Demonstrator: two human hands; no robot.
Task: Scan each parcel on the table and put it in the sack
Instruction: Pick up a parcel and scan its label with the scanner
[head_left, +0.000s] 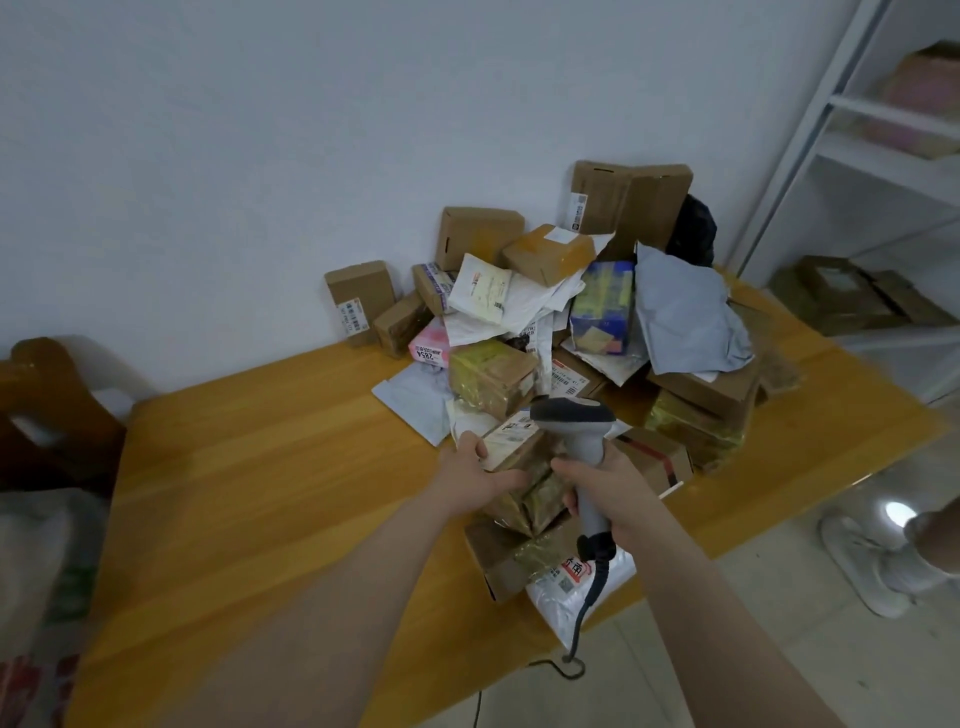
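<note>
My left hand (475, 475) grips a small brown taped parcel (519, 457) with a white label on top, held just above the table. My right hand (608, 491) holds a grey handheld scanner (576, 426) by its handle; the scanner's dark head sits over the parcel's label. Its cable hangs down off the table edge. A heap of several parcels (571, 312), cardboard boxes and plastic mailers, lies on the far right of the wooden table (249, 493). The sack (36, 571) shows partly at the left edge.
A brown box and a white mailer (566, 587) lie at the near table edge under my hands. A dark wooden chair (47, 410) stands at the left. White shelving (883, 156) with boxes stands at the right. Another person's white shoe (872, 566) is on the floor.
</note>
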